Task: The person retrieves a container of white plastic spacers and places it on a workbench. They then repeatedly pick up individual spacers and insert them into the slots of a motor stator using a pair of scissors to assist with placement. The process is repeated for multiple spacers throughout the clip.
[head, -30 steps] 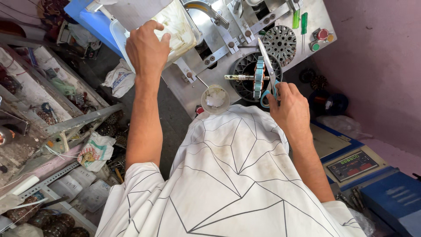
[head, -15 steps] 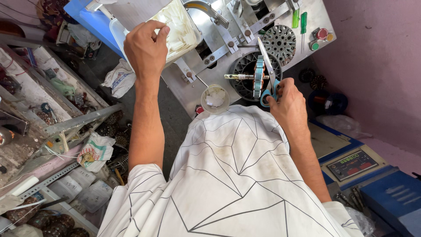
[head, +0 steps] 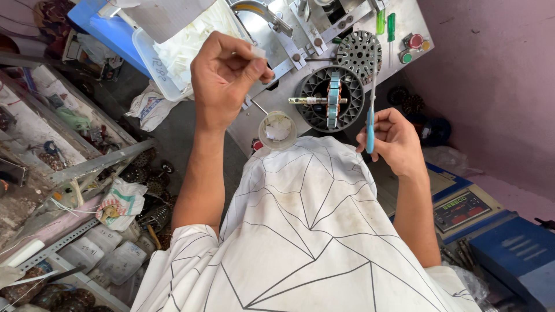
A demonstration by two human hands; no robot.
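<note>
White paper slip (head: 258, 52) sits pinched in your left hand (head: 225, 75); your right hand (head: 392, 138) grips a blue-handled tool (head: 370, 104) beside the stator (head: 332, 99).

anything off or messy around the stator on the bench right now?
Nothing damaged or spilled at the stator. The left hand pinches a small white slip; the right hand holds a blue-handled tool upright. The floor left of the bench is cluttered: crumpled bags and loose metal parts.
</note>
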